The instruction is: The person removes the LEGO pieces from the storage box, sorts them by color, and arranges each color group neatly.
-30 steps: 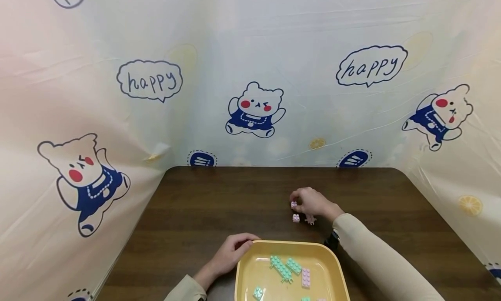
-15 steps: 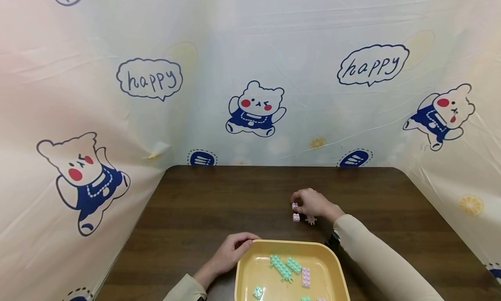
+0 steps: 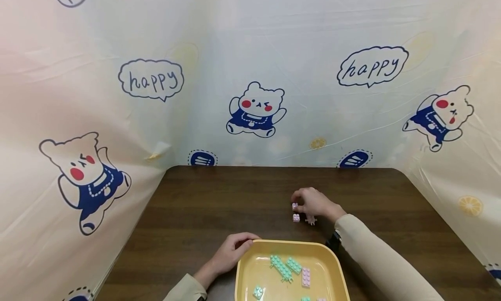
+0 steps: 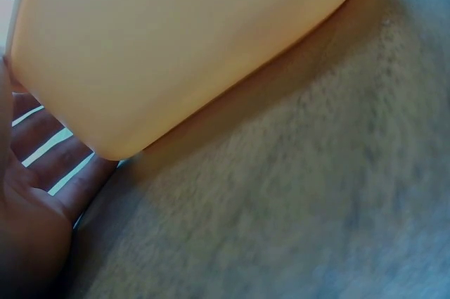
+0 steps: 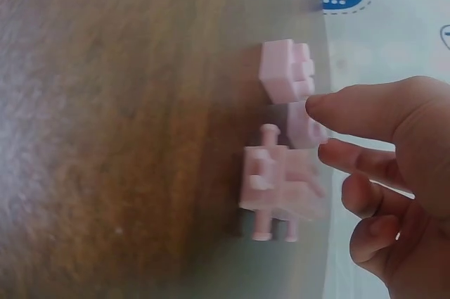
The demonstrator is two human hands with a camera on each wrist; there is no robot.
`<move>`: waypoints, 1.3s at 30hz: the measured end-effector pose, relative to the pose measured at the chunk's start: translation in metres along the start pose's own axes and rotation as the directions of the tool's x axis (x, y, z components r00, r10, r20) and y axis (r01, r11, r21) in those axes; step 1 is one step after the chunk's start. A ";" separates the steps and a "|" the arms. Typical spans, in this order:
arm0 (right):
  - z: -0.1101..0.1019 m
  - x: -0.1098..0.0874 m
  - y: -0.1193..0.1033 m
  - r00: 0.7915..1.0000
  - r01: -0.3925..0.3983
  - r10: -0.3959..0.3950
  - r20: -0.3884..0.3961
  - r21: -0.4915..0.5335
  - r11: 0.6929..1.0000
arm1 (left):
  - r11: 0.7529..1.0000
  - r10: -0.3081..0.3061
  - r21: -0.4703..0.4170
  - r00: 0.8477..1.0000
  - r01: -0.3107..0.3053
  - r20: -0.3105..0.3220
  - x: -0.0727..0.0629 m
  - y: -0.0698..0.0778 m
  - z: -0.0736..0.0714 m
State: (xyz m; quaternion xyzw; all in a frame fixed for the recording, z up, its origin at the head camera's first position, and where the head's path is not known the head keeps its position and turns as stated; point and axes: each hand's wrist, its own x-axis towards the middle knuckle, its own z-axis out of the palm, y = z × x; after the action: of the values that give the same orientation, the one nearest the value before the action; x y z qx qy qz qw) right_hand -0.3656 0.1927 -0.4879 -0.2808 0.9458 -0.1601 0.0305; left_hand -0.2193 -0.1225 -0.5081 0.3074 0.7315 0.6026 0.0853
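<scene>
My right hand (image 3: 314,202) reaches over the table's right half, its thumb and forefinger pinching a small pink toy brick (image 5: 304,124). Beside that brick, on the side nearer me, sits a second small pink brick (image 3: 296,218). A pink piece with pegs sticking out (image 5: 271,183) lies under the hand, partly covered by it in the head view. My left hand (image 3: 230,254) holds the far left corner of the yellow tray (image 3: 239,270), thumb at the rim and fingers round the outside. In the left wrist view the tray's outer wall (image 4: 190,39) fills the upper part.
Inside the tray are a long green piece (image 3: 281,268), green bricks (image 3: 293,265) (image 3: 258,292) and a pink brick (image 3: 306,277). More bricks show at the lower frame edge. A printed curtain (image 3: 305,75) hangs behind and beside the brown table (image 3: 219,201).
The right hand and its pink brick have shifted very slightly toward the second pink brick. The left hand and tray stay put.
</scene>
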 end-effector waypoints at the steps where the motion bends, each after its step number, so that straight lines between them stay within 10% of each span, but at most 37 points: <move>1: -0.002 -0.001 -0.001 1.000 0.003 -0.003 -0.008 0.009 1.000 | 1.000 -0.002 -0.002 1.000 0.002 0.003 0.000 0.000 0.000; 39: -0.029 -0.114 -0.068 0.920 0.297 -0.221 -0.325 0.208 0.932 | 1.000 -0.030 -0.007 0.999 0.030 0.014 -0.001 -0.002 -0.001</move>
State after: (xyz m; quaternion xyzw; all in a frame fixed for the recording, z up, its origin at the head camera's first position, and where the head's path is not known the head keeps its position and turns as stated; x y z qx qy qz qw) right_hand -0.2388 0.2093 -0.4426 -0.3711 0.8655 -0.3221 -0.0976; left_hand -0.2192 -0.1241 -0.5100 0.3004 0.7332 0.6017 0.1007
